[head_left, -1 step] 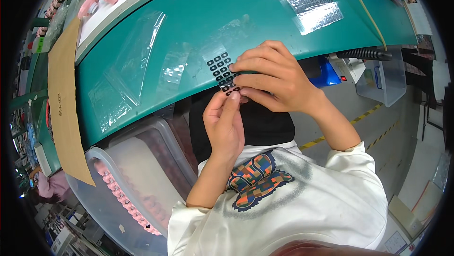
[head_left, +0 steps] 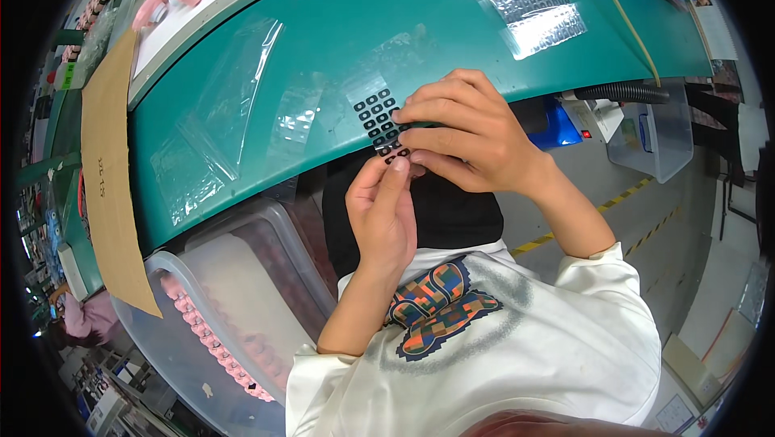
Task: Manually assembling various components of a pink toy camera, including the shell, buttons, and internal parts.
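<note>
Green worktop behind, left hand pinching the black-ringed sheet low, probably steadying it, can't tell whether right hand has fingers clamped too.

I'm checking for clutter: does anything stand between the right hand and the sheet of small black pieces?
Nothing visible does: the right hand meets the right edge of the sheet, and the left hand pinches its near end. What the hands cover cannot be seen.
</note>
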Demonstrator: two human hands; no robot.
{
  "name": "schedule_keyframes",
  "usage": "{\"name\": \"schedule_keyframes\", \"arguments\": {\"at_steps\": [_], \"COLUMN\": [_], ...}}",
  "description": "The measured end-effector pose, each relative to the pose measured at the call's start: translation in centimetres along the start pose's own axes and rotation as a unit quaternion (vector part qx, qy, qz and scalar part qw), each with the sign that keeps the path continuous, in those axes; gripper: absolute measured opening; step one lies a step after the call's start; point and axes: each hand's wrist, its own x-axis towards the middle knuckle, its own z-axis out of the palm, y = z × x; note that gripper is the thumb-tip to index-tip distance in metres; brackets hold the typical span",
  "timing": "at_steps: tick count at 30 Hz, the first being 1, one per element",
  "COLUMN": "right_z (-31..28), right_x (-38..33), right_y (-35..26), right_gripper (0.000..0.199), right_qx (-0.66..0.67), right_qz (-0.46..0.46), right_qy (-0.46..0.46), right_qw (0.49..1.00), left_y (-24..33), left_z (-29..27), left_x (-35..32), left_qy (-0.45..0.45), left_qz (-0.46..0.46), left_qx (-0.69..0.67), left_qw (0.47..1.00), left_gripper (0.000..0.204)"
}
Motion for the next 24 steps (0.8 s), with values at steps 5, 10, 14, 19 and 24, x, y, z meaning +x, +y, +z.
{"name": "schedule_keyframes", "arguments": {"at_steps": [5,10,14,19,24], "right_z": [-0.2,-0.8,-0.8,-0.4,-0.5], "right_x": [0.3,0.8,0.9,0.6,0.3], "right_y": [-0.2,-0.8,-1.2,-1.0,-0.8], "right_gripper": [0.015,0.016,0.018,0.018,0.019], "right_qx": [0.047,0.1,0.125,0.128,0.126], "right_qz": [-0.006,-0.008,-0.012,-0.019,-0.016], "right_qy": [0.027,0.045,0.068,0.095,0.091], "right_qw": [0.999,0.994,0.99,0.987,0.988], "left_y": [1.4,2.5,2.9,2.8,2.7], "left_z": [0.3,1.1,1.8,2.1,2.2], "left_x": [-0.1,-0.3,-0.5,-0.5,-0.5], "left_qy": [-0.018,-0.029,-0.038,-0.025,-0.006], "left_qz": [-0.017,-0.016,-0.013,-0.014,-0.013], "left_qx": [-0.038,-0.025,-0.024,-0.026,0.016], "left_qw": [0.999,0.999,0.999,0.999,1.0], "left_gripper": [0.022,0.023,0.023,0.022,0.021]}}
